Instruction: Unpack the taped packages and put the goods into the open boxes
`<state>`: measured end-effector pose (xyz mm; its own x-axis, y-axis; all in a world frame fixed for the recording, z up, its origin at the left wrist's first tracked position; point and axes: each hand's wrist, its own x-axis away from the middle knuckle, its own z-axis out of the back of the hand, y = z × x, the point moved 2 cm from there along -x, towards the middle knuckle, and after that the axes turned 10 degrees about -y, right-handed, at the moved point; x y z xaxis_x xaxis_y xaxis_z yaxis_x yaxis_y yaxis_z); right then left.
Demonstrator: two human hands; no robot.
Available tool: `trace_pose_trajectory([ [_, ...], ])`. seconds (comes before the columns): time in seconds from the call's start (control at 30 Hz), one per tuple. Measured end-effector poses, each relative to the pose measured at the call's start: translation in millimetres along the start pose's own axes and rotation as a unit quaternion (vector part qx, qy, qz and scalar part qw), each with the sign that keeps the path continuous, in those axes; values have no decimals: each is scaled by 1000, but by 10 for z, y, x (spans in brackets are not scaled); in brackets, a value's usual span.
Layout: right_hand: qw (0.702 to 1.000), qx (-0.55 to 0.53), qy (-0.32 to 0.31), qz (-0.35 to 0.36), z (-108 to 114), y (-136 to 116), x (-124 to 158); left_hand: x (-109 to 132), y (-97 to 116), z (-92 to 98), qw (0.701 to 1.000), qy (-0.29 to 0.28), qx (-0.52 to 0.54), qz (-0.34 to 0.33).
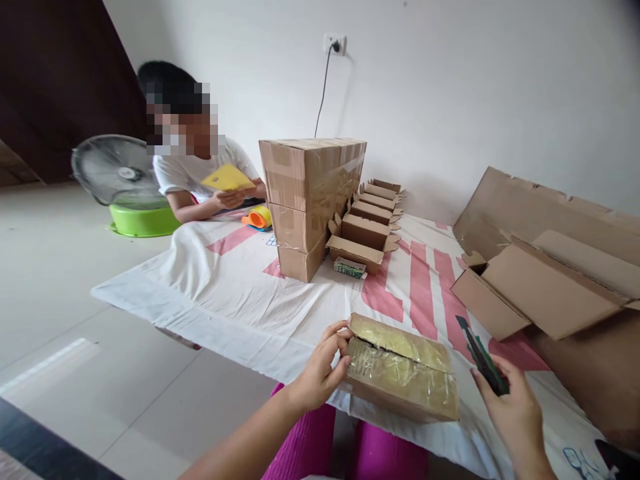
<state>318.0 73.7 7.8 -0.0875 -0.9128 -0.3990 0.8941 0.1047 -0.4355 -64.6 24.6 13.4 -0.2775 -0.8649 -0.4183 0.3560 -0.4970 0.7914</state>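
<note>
A small flat cardboard box (403, 369) wrapped in clear tape lies at the near edge of the white and pink cloth (235, 287), its top flap cut and slightly lifted. My left hand (320, 373) grips the box's left end, fingers curled on the flap edge. My right hand (515, 413) is closed around a green and black utility knife (481, 357), its blade pointing up and away, just right of the box.
A taped stack of three cartons (310, 200) stands mid-cloth beside a row of small open boxes (367, 227) and a small green packet (350, 268). Large open cartons (540, 287) lie at right. Another person sits behind holding a yellow item (227, 179), near a fan (117, 170).
</note>
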Motion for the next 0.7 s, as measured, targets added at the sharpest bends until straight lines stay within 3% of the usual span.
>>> trace_pose_trajectory([
  [0.1,988,-24,-1,151,347,-493,-91,-24,-31,-27,1000,8,13,14],
  [0.2,931,-11,-92,352,514,-1033,-140,-43,-55,-46,1000,13,22,7],
  [0.3,875,47,-123,465,532,-1421,-179,-42,-66,-54,1000,15,26,-3],
  [0.4,841,103,-118,518,512,-1596,-229,-35,-68,-51,1000,15,19,-3],
  [0.53,813,162,-129,545,610,-1598,-288,-36,-66,-41,1000,7,10,9],
  [0.7,810,208,-157,526,856,-1447,-301,-39,-78,-44,1000,9,9,24],
])
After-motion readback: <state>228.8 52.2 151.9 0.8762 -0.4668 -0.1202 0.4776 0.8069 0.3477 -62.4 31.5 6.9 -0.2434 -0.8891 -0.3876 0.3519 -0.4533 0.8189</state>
